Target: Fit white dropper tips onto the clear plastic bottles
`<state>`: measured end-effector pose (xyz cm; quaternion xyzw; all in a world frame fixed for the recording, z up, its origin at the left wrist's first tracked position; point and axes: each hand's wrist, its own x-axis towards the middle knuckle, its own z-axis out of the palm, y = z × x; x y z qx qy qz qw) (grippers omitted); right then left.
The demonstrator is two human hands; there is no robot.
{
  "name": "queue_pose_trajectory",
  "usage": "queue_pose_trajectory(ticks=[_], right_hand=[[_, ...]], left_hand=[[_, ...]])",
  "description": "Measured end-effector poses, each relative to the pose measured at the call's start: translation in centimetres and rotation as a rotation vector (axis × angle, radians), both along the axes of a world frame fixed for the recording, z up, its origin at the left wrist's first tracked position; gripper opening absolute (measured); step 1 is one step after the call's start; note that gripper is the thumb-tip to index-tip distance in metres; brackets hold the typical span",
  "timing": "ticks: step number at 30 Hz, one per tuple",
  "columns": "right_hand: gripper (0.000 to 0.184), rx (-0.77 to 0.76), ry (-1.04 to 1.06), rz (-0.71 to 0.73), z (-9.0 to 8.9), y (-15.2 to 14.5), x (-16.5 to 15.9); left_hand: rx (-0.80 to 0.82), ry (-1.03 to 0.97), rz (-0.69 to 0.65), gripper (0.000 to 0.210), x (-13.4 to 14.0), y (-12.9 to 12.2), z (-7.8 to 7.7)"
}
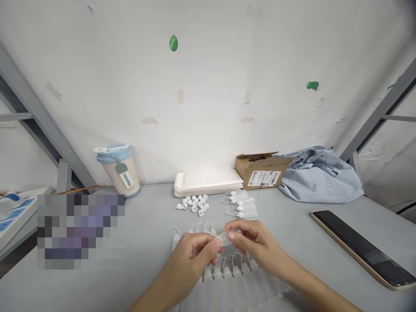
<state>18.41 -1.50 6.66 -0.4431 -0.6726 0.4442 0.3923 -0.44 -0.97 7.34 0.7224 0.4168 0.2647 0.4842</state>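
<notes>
Both hands meet over the table on one small translucent plastic bottle (227,238), held lying sideways. My left hand (198,253) pinches its left end, where a cap may sit under the fingers. The body of the bottle is gripped between the thumb and fingers of my right hand (251,236). Below the hands stretches a row of similar clear bottles (237,288) with white caps and thin looped strings. More capped bottles with strings (176,237) lie behind my left hand, partly hidden. Beyond them is a loose cluster of small white caps (195,203).
Several capped bottles (245,208) lie near an opened cardboard box (264,171). White flat boxes (208,182) are stacked against the wall. A tumbler (120,171) stands left, near a blurred patch (81,232). Blue cloth (320,177) and a phone (360,247) lie right.
</notes>
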Motion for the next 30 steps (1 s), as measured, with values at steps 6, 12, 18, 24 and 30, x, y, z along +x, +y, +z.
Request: queue_pose_trajectory(ticks=[6,12,18,24,30], right_hand=[[0.034,-0.153,0.118,0.004,-0.6,0.1,0.4],[0.035,-0.304,0.296,0.045,-1.0,0.7,0.2],[0.036,0.017,0.021,-0.186,-1.1,2.7,2.3],[0.034,0.507,-0.407,-0.445,-2.2,6.0,5.9],[0.028,0.562,-0.514,-0.474,-3.3,8.9,6.5]], left_hand=[[0.804,0.122,-0.006,0.026,0.1,-0.4,-1.3],[1.160,0.227,-0.054,0.018,0.2,0.1,-2.1],[0.741,0.346,0.124,0.025,-2.3,3.7,-1.9],[0.623,0.492,0.298,0.037,-5.9,7.5,-3.3],[0.548,0.496,0.264,0.037,-5.9,8.1,-3.8]])
